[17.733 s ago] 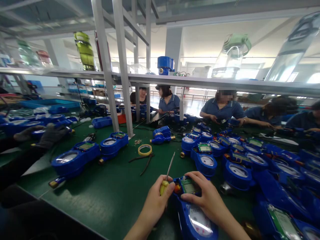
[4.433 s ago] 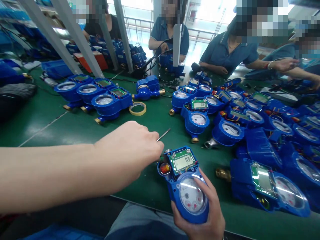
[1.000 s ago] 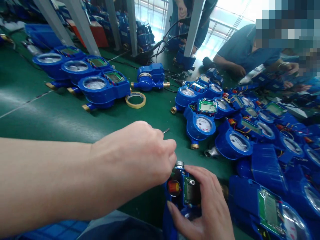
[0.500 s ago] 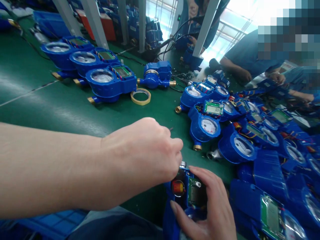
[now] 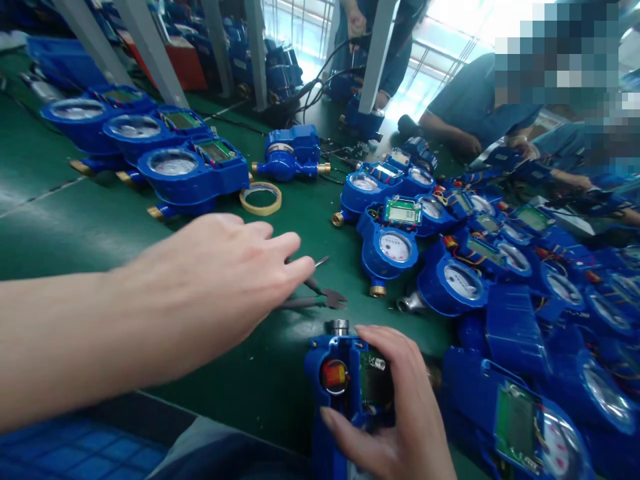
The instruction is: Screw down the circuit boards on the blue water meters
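Observation:
My right hand [image 5: 405, 407] grips a blue water meter [image 5: 315, 373] at the bottom centre, thumb on one side and fingers over the far edge. The meter's top compartment is uncovered. Inside it are a red-and-yellow cylindrical part [image 5: 334, 375] and a green circuit board [image 5: 370, 380]. My left hand [image 5: 235, 267] is over the table to the left of this meter, its fingers loosely bent and apart. Under and just beyond its fingertips lie dark-handled pliers [image 5: 333, 298] and a thin metal tool tip [image 5: 323, 261]. The undersides of the left fingers are hidden.
Many blue meters with displays crowd the right side, among them one with a lit screen [image 5: 401, 212]. More meters [image 5: 173, 163] line the left back, near a yellow tape roll [image 5: 261, 199]. Grey posts [image 5: 150, 53] stand behind; co-workers [image 5: 470, 100] work at upper right.
My left hand has moved left from the meter's open compartment to over the pliers, its fingers loosening. The right hand keeps holding the meter. The whole view has shifted slightly.

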Demonstrator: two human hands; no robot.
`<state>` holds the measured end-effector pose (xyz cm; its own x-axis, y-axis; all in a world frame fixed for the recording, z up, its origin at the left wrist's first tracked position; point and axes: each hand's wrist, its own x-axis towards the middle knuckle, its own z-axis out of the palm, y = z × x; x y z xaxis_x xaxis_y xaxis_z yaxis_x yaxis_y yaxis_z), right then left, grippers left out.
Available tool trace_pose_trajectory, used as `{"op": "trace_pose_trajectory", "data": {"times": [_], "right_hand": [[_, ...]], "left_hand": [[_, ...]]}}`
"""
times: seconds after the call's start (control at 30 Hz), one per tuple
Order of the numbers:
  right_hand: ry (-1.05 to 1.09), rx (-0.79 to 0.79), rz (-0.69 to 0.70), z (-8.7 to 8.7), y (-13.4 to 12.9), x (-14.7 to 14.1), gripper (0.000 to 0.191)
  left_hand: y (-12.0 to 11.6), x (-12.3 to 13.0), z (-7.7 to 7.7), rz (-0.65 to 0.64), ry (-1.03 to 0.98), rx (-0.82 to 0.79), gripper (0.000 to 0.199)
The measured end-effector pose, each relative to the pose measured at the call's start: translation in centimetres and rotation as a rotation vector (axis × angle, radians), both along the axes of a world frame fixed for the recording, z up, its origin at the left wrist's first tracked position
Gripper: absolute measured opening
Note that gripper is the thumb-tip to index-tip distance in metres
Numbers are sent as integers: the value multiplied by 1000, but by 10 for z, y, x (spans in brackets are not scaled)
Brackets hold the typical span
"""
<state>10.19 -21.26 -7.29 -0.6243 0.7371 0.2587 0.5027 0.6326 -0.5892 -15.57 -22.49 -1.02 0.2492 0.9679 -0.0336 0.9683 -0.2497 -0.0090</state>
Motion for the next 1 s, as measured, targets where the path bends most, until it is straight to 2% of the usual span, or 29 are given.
{"op": "trace_pose_trajectory", "data": {"times": [0.07, 0.13, 0.23, 0.3, 0.37, 0.43, 0.53, 0.67, 0.73, 0.87, 1.0], "right_hand": [[-2, -49, -8, 0, -1, -1, 63], [-8, -82, -5, 3, -2, -2, 64], [-15, -91, 22, 7, -4, -4, 63], [-26, -103, 16, 10, -6, -3, 64], [-35, -116, -1, 11, -7, 0, 66], [-33, -125, -5, 12, -8, 4, 66], [-18, -155, 30, 13, -6, 13, 63], [15, -214, 13, 12, -1, 29, 64], [59, -289, 2, 8, 2, 35, 62], [219, -453, 42, 1, 8, 38, 55], [284, -398, 41, -1, 11, 35, 51]], "left_hand": [[6, -3, -13, 15, 111, -113, 30], [12, -10, -37, 93, 83, -135, 27], [20, -25, -81, 315, -102, -144, 52], [24, -35, -104, 361, -137, -144, 62], [26, -40, -116, 363, -167, -135, 67], [24, -40, -116, 356, -192, -108, 65], [11, -29, -98, 326, -239, -25, 54], [-20, 9, -65, 81, -621, 2, 50], [-35, 32, -56, 6, -701, -18, 54], [-46, 67, -58, -66, -738, -26, 57], [-42, 78, -69, -70, -764, 53, 50]]}}
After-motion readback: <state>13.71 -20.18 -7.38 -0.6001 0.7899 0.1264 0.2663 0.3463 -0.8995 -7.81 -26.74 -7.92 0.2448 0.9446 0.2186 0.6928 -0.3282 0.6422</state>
